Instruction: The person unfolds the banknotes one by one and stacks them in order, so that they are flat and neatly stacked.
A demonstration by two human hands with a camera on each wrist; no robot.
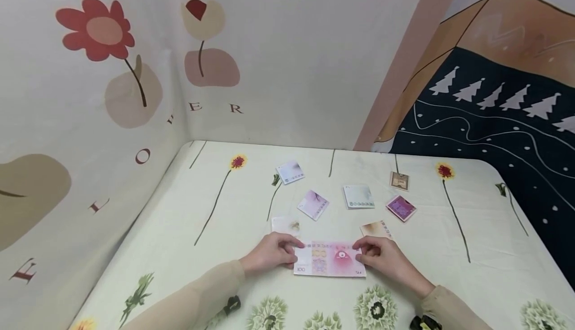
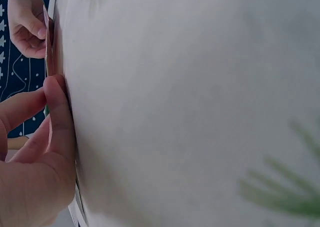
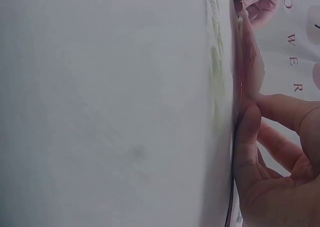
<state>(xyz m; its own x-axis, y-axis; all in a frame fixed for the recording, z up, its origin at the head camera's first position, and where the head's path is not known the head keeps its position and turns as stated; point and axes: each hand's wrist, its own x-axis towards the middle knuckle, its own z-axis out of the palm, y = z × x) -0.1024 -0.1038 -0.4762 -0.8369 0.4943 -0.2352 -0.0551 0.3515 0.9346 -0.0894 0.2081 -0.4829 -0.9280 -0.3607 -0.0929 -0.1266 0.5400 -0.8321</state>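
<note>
A pink 100 banknote [image 1: 329,260] lies face-up and spread lengthwise, low over the near middle of the table. My left hand [image 1: 272,253] pinches its left end between thumb and fingers. At the opposite end, my right hand [image 1: 387,260] pinches the upper corner. Seen edge-on in the right wrist view, the pink note [image 3: 254,62] bows slightly above the cloth. Just behind my left hand is a pale note [image 1: 285,224], partly covered. An orange-brown note [image 1: 376,229] sits behind my right hand, its lower part hidden.
Farther back lie a bluish note [image 1: 290,172], a purple note [image 1: 313,205], a pale green note [image 1: 359,196], a small brown note [image 1: 399,181] and a magenta note [image 1: 401,208]. A flowered cloth [image 1: 179,270] covers the table. Printed curtains [image 1: 287,70] rise behind it.
</note>
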